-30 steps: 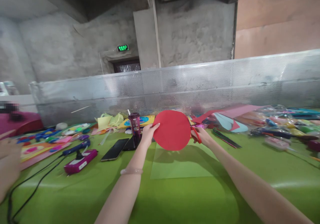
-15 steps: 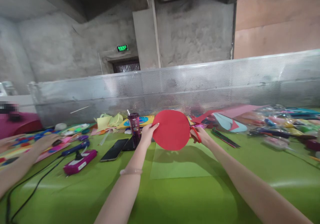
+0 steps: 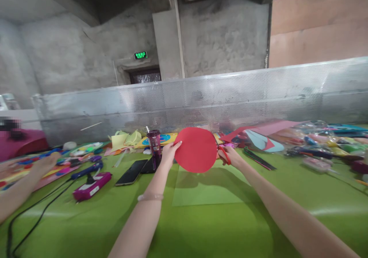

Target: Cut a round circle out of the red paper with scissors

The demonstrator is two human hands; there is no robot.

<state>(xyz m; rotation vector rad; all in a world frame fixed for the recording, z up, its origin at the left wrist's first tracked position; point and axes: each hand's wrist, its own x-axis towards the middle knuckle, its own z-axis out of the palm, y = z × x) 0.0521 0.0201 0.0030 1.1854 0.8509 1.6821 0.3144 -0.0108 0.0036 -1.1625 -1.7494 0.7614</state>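
A roughly round piece of red paper (image 3: 196, 150) is held up in front of me, above the table. My left hand (image 3: 170, 153) pinches its left edge, with the thumb on the near face. In my right hand (image 3: 230, 156) are red-handled scissors (image 3: 225, 155), my fingers closed round the handles. The blades are at the paper's right edge; how far apart they stand I cannot tell. Beneath the paper a light green sheet (image 3: 207, 194) lies flat on the green table (image 3: 201, 227).
A black phone (image 3: 131, 172), a drink cup with a straw (image 3: 154, 145) and a purple power strip (image 3: 92, 187) are to the left. Coloured paper (image 3: 263, 140) and craft packets (image 3: 319, 143) lie right. Another person's arm (image 3: 31, 177) reaches in at far left.
The red paper has shifted slightly left, its right edge moving a little away from my right hand. At the far left the other person's hand has moved left and lifted off a dark object.
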